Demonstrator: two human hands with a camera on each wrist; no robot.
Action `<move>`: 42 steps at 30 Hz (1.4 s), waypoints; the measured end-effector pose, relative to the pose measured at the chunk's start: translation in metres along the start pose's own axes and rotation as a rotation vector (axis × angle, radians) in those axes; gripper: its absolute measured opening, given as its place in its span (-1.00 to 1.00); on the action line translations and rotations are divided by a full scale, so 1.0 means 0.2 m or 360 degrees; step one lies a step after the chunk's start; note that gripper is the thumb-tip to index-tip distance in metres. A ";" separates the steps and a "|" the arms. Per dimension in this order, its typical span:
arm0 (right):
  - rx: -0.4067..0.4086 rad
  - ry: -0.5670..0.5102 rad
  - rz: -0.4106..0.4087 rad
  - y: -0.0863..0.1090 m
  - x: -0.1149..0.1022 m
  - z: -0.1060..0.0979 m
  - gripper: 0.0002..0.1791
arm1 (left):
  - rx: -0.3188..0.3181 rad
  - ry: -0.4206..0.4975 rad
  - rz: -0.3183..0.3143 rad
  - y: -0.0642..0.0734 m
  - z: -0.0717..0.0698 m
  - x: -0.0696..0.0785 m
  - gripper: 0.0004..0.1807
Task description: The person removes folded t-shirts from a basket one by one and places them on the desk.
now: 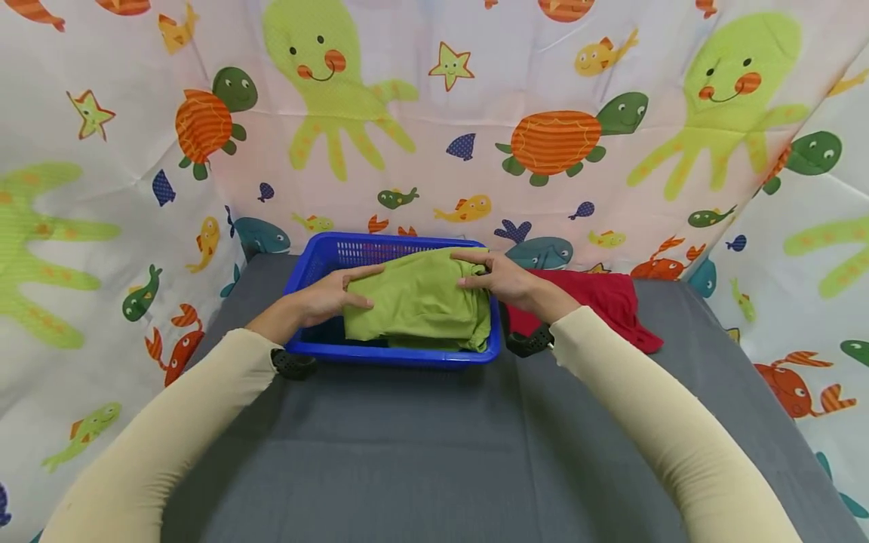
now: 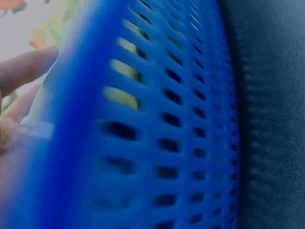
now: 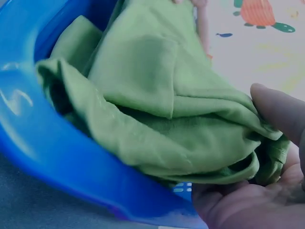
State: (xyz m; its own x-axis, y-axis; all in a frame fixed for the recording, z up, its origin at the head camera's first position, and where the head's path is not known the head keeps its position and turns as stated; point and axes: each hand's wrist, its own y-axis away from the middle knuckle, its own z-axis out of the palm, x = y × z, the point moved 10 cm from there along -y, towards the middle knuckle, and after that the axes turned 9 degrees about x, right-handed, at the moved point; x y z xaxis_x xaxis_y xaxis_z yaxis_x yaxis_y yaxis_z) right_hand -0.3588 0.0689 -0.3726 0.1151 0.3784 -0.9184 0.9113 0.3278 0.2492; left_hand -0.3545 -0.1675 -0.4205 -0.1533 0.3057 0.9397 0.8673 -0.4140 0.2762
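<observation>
A folded light green cloth (image 1: pixel 421 294) lies at the mouth of a blue plastic basket (image 1: pixel 394 358), filling its middle and right side. My left hand (image 1: pixel 329 296) grips the cloth's left end, thumb on top toward me. At the other end my right hand (image 1: pixel 505 279) pinches the folded layers. In the right wrist view the green cloth (image 3: pixel 138 71) shows several loose folds, with the right thumb (image 3: pixel 276 107) above and fingers beneath. The basket's perforated wall (image 2: pixel 147 114) fills much of the left wrist view and hides most of the left hand (image 2: pixel 19 95).
A red cloth (image 1: pixel 597 302) lies on the grey table cover (image 1: pixel 407 452), right of the basket and partly behind the right forearm. A curtain printed with sea animals (image 1: pixel 462 98) stands behind and along both sides.
</observation>
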 end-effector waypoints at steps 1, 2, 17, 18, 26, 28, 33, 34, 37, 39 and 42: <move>-0.0004 -0.0009 0.0004 0.00 0.01 0.01 -0.28 | -0.0027 -0.0002 -0.0021 -0.01 0.02 -0.03 -0.13; -0.0012 -0.0024 0.0011 0.01 0.02 0.01 -0.27 | -0.0059 -0.0004 -0.0038 -0.03 0.04 -0.05 -0.12; 0.0004 0.0029 0.0045 0.05 0.07 0.05 -0.23 | -0.0210 -0.0236 -0.0152 -0.09 0.19 -0.14 0.08; 0.0006 0.0023 0.0048 0.05 0.07 0.05 -0.23 | -0.0211 -0.0197 -0.0170 -0.09 0.19 -0.14 0.07; 0.0043 0.0030 0.0015 0.06 0.07 0.05 -0.24 | -0.0239 -0.0075 -0.0215 -0.11 0.21 -0.15 -0.01; 0.0050 0.0038 0.0024 0.06 0.08 0.04 -0.24 | -0.0268 -0.0110 -0.0218 -0.12 0.23 -0.15 -0.02; 0.0071 0.0037 0.0031 0.07 0.10 0.03 -0.25 | -0.0218 -0.0071 -0.0201 -0.14 0.26 -0.14 -0.05; 0.0075 0.0037 0.0033 0.07 0.10 0.03 -0.26 | -0.0194 -0.0048 -0.0192 -0.15 0.25 -0.13 -0.05; 0.0072 0.0038 0.0041 0.07 0.10 0.03 -0.25 | -0.0148 -0.0034 -0.0188 -0.15 0.24 -0.13 -0.08; 0.0071 0.0044 0.0040 0.07 0.10 0.03 -0.25 | -0.0151 -0.0071 -0.0184 -0.15 0.24 -0.13 -0.07; 0.0079 0.0031 0.0034 0.07 0.10 0.02 -0.25 | -0.0170 -0.0115 -0.0170 -0.15 0.26 -0.12 -0.06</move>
State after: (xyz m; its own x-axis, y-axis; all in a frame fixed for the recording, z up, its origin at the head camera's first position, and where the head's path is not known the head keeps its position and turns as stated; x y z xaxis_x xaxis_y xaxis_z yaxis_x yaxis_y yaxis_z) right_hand -0.3429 0.0764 -0.3884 0.1273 0.4020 -0.9068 0.9272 0.2764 0.2527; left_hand -0.3517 -0.1183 -0.4613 -0.2043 0.4119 0.8880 0.7921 -0.4634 0.3972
